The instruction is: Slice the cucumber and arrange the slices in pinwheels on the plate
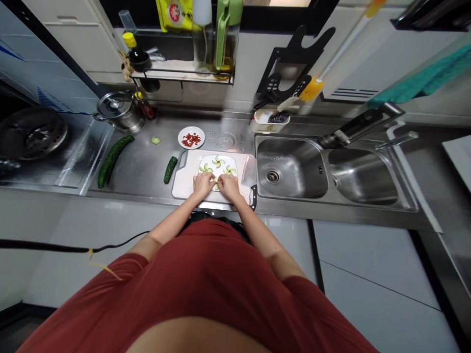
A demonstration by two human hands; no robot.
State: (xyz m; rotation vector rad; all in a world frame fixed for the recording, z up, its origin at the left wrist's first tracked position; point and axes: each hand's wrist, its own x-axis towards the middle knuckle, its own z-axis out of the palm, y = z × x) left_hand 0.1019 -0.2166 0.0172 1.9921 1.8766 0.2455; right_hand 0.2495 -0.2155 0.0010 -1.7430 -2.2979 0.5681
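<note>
A white plate on a pale pink cutting board bears pale green slices grouped in pinwheel shapes. Over the plate's near left part, my left hand has its fingertips pinched on something too small to make out. Close beside it on the right, my right hand is also pinched, near a small green piece. A knife with a black handle lies at the board's right edge. Left of the board is a cut cucumber piece. Behind the board sits a white dish of chopped red pieces.
A long cucumber and a steel pot are at the left. A cucumber end lies on the steel counter. The double sink is right of the board. A bottle shelf hangs behind.
</note>
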